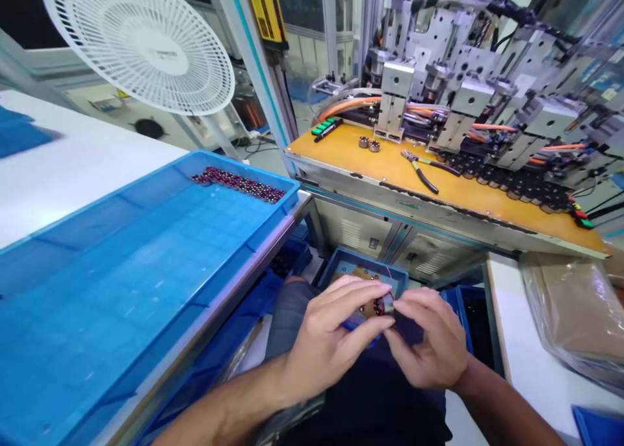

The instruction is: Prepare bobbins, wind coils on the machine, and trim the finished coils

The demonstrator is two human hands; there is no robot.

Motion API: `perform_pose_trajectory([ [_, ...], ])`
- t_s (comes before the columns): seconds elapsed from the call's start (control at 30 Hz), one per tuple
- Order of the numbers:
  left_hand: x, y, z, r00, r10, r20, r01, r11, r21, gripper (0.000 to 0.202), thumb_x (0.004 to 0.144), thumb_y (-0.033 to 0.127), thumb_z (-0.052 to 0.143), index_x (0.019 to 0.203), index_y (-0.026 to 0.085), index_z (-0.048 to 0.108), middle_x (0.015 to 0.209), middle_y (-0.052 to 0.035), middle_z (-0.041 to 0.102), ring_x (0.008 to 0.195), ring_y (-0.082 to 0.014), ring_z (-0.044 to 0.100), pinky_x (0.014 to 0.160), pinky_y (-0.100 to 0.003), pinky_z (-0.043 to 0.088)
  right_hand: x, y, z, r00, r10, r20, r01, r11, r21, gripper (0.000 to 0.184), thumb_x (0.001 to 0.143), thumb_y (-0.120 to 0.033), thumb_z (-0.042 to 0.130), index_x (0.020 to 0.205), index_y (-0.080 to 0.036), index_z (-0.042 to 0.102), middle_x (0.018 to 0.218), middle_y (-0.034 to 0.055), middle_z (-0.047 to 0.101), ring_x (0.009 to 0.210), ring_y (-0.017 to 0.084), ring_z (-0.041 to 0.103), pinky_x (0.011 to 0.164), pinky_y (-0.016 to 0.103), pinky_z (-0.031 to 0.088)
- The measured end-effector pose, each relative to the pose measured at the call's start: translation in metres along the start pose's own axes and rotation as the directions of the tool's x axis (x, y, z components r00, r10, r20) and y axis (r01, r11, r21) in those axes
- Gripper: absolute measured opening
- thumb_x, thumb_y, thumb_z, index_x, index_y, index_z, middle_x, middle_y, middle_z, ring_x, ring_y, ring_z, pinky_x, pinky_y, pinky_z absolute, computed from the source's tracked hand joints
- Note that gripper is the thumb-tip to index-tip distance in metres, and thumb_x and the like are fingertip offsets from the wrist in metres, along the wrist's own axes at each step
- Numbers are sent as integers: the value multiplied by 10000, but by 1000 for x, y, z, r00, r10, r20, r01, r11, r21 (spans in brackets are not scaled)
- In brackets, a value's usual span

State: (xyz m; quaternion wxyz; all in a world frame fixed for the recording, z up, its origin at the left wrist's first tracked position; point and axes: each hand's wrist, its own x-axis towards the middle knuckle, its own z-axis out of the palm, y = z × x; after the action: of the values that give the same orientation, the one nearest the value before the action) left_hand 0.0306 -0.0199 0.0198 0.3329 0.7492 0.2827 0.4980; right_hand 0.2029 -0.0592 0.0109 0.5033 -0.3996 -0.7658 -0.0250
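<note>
In front of my lap, a small round motor stator [384, 304] with dark windings and a grey side is held up between both hands. My left hand [331, 329] is closed on it from the left, its fingers over the top and the thumb below. From the right, my right hand [431, 339] pinches the stator's edge with bent fingers and thumb. The fingertips hide part of it. Below the hands sits a blue bin [397, 277] with small loose parts inside.
A large blue tray [121, 270] on the left holds rows of stators [238, 183] at its far end. Ahead, an orange machine bench [351, 150] carries pliers [424, 170], two loose stators [369, 144] and dark parts in a row. A white fan [146, 43] stands at back left.
</note>
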Motion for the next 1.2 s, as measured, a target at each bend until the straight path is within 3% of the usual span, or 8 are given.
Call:
perform_pose_trajectory([
  [0.37,-7,-7,-4,946,-295,136,325,862,-389,272,780,128,753,1044,197,753,1077,-120,760,826,-189,736,646,-226,592,2,-12,1,917,396,46,-380,834,399,117,853,-79,621,848,-178,682,731,19,615,665,132,582,586,259,486],
  [0.57,-3,-6,-15,989,-111,100,127,978,-164,263,769,49,714,990,189,730,1046,-104,769,896,-191,741,744,-241,603,-8,13,-40,856,495,150,-516,798,311,102,923,-158,575,864,-189,653,748,24,603,679,148,591,583,279,496],
  [0.7,2,-2,-18,978,28,205,-33,999,20,242,780,58,692,993,171,718,1052,-113,770,943,-198,742,843,-261,594,19,15,-69,969,-45,245,74,991,-112,235,916,-184,589,1144,-229,629,926,61,664,836,184,620,705,323,541],
  [0.8,3,1,-16,964,88,250,-98,995,29,259,783,62,693,1021,163,704,1058,-109,768,968,-186,738,885,-240,580,40,8,-65,805,-368,464,496,848,-187,223,951,-159,486,1067,-208,670,949,59,701,828,183,613,703,320,529],
  [0.87,2,2,-15,964,98,246,-105,994,15,275,782,49,691,1032,163,700,1046,-97,771,976,-173,735,893,-222,575,45,6,-56,753,-367,546,531,829,-175,250,958,-130,432,956,-137,682,880,92,692,750,194,586,651,343,500],
  [1.0,-3,1,-19,973,79,219,-71,997,-43,275,791,33,681,1033,161,705,1043,-94,768,961,-165,736,864,-216,586,42,-3,-40,738,21,674,-27,1000,-1,332,993,-177,392,765,-139,630,715,54,620,667,157,545,619,301,457],
  [1.13,-8,-2,-25,973,104,205,-88,992,-86,261,794,11,672,995,169,724,1065,-102,753,937,-166,738,842,-223,592,49,-3,-39,359,275,892,-748,657,98,336,993,-259,426,758,-148,640,703,14,635,633,115,604,591,222,477],
  [1.2,-10,-4,-26,977,103,186,-87,992,-92,263,795,-1,664,977,177,728,1071,-98,748,920,-159,737,823,-216,591,66,14,-40,372,312,874,-734,675,71,336,984,-313,455,758,-151,644,711,19,644,633,127,614,585,227,479],
])
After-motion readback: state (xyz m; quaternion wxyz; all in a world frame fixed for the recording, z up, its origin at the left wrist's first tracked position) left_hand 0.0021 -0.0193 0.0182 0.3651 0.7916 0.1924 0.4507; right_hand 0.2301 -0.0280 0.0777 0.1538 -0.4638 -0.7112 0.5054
